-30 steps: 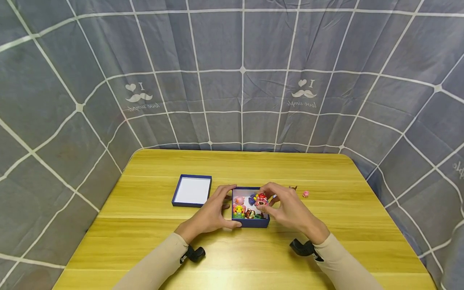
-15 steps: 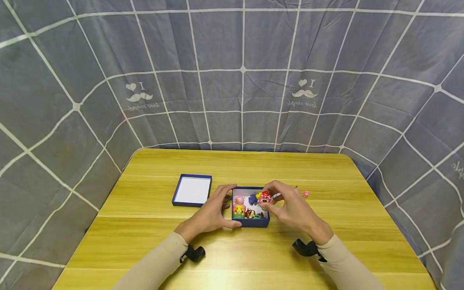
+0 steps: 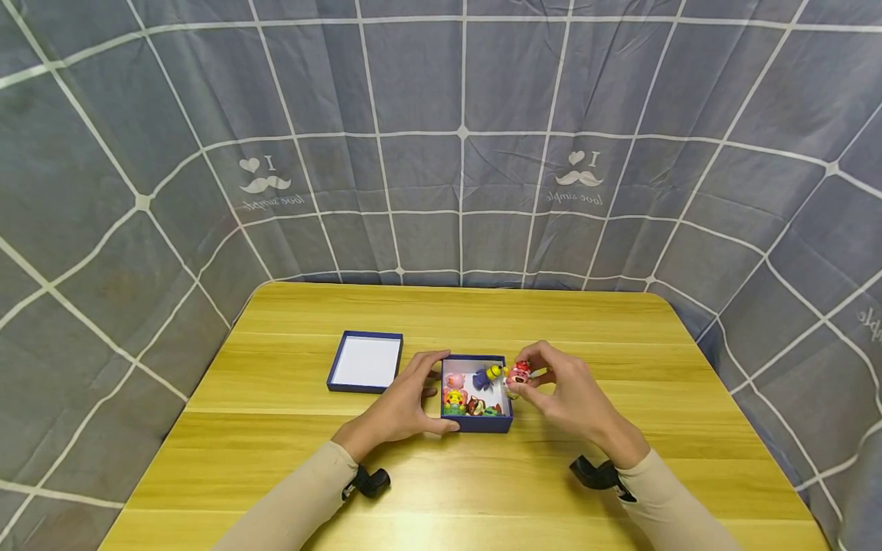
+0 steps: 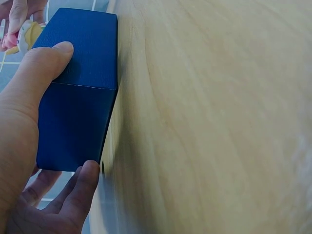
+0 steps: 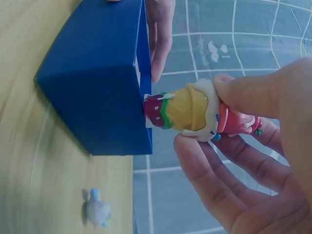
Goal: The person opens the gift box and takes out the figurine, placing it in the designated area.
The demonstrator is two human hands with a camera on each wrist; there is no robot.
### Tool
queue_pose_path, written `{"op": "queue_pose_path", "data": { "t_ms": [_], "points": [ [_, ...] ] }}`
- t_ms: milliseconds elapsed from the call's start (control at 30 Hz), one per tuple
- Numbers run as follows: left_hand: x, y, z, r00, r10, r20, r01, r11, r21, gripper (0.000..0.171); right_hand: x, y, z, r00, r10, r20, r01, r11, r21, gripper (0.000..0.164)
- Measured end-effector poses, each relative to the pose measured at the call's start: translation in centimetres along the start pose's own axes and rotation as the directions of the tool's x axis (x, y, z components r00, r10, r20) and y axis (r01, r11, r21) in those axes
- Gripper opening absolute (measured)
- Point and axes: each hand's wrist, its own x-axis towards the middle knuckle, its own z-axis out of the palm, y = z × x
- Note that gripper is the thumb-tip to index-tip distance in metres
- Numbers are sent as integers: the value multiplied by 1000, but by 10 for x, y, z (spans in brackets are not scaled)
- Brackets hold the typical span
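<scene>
My left hand [image 3: 401,405] grips the open dark blue box [image 3: 482,425] by its left side, thumb at the front wall and fingers round the back. Between thumb and fingertips, my right hand [image 3: 572,399] pinches a toy figurine [image 5: 200,112] just beyond the box's right rim. It has a pink-red top, a white and yellow ice-cream-cone body and a purple tip pointing at the box. Inside the box lie a blue figurine with a yellow head [image 3: 488,376], a yellow-faced one [image 3: 455,399], a pink one [image 3: 454,380] and a brown and white one [image 3: 475,406].
A square lid [image 3: 366,362] with a blue rim and white inside lies on the wooden table [image 3: 427,314] left of the box. In the right wrist view, a small pale toy [image 5: 98,209] rests on the table beside the box. A grey checked curtain [image 3: 413,92] hangs behind.
My right hand has moved right, carrying the figurine from over the box past its right rim. The blue figurine's yellow head now shows, and the small pink toy is hidden behind that hand.
</scene>
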Motion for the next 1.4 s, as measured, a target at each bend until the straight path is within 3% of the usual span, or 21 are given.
{"op": "queue_pose_path", "data": {
  "t_ms": [467,1067,1400],
  "points": [
    [-3,0,0,1000,-14,4,13,1000,8,126,-17,18,-6,999,42,-18,-41,998,46,39],
    [-4,-1,0,1000,10,-5,-10,1000,1,124,-37,46,2,994,88,69,-88,996,-8,34],
    [-6,-1,1,1000,10,4,-10,1000,-15,124,-39,50,7,992,92,82,-94,995,24,36]
  ]
}}
